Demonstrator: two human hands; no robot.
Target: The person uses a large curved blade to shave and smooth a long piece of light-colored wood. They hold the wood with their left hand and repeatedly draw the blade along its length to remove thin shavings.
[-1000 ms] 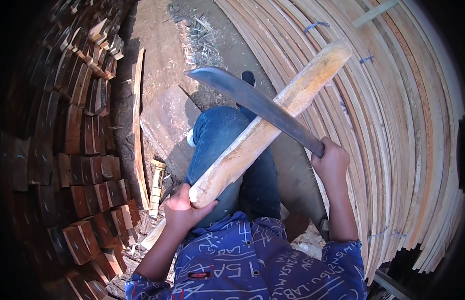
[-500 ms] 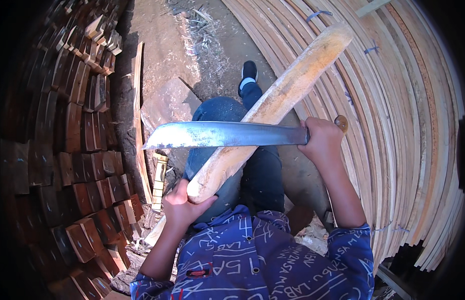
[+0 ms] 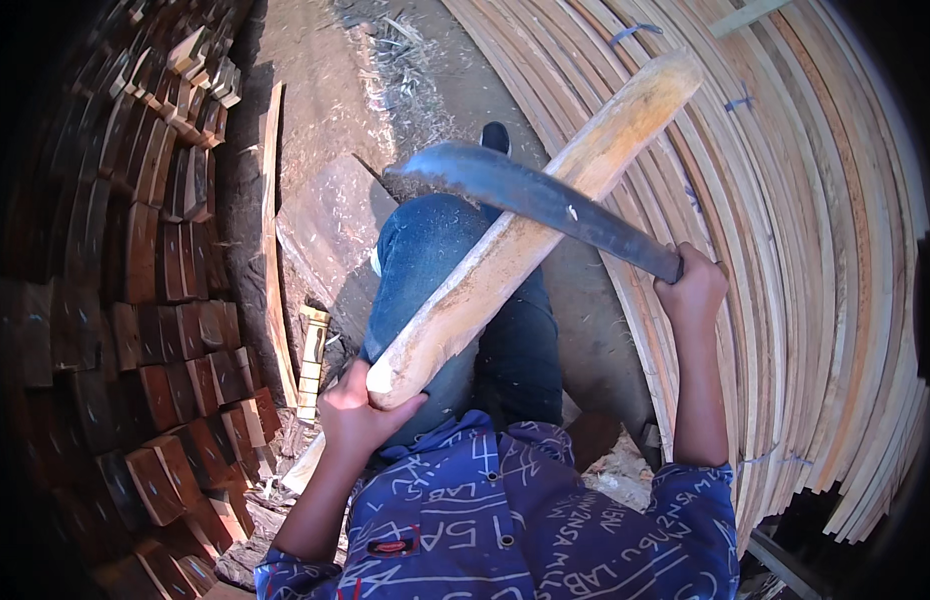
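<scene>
A long, pale, rough-hewn piece of wood [image 3: 485, 275] lies slantwise across my thigh, its far end up and to the right. My left hand [image 3: 360, 410] is closed round its near end. In my right hand [image 3: 693, 285] is the handle of a machete [image 3: 545, 200], its grip mostly hidden by the fingers. The broad, dark metal blade points left and crosses above the wood, past its middle. Whether the edge touches the wood I cannot tell. Small notches and splinters show along the wood's right side.
Stacked wooden blocks [image 3: 175, 390] fill the left side. Long thin wooden strips [image 3: 785, 250] lie bundled on the right. Beside my left knee are a flat board [image 3: 335, 220], a narrow stick [image 3: 272, 230] and a banded yellowish piece [image 3: 313, 365]. Shavings litter the ground ahead.
My right hand has moved right and slightly down, carrying the machete. Its blade has swung from level to slanted, the tip now farther away. The wood and my left hand have barely shifted.
</scene>
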